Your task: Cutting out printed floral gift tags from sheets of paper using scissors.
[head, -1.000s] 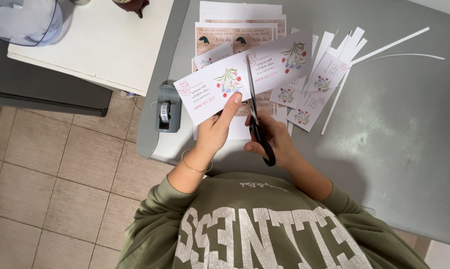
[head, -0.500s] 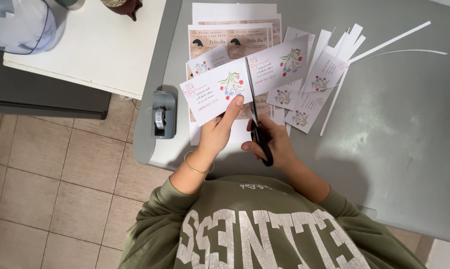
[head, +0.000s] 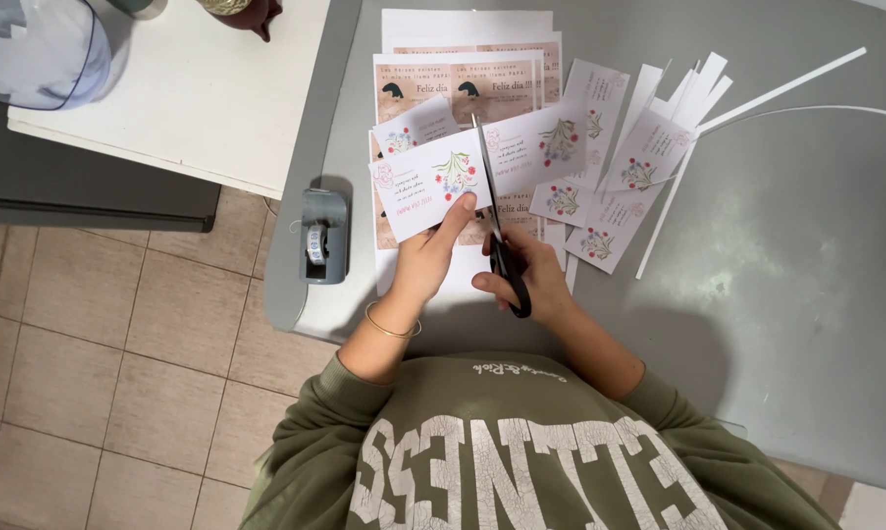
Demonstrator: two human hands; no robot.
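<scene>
Left hand (head: 425, 257) pinches white flower-printed paper strip (head: 477, 165) above grey counter (head: 786, 285), keeping it taut; right hand (head: 526, 280), closed through black-handled scissors (head: 497, 231), cuts between two cards. Finished cards (head: 620, 177) lie fanned right.

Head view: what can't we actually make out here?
- Scissors: handle loops mostly covered by the right hand; blade tips lost against the printed strip.
- Left hand: fingertips hidden behind the strip.
- Sheets under the strip: middle parts covered by it.
- Clear container: cut off by the top-left edge.
- Tape dispenser: roll too small to judge.
</scene>
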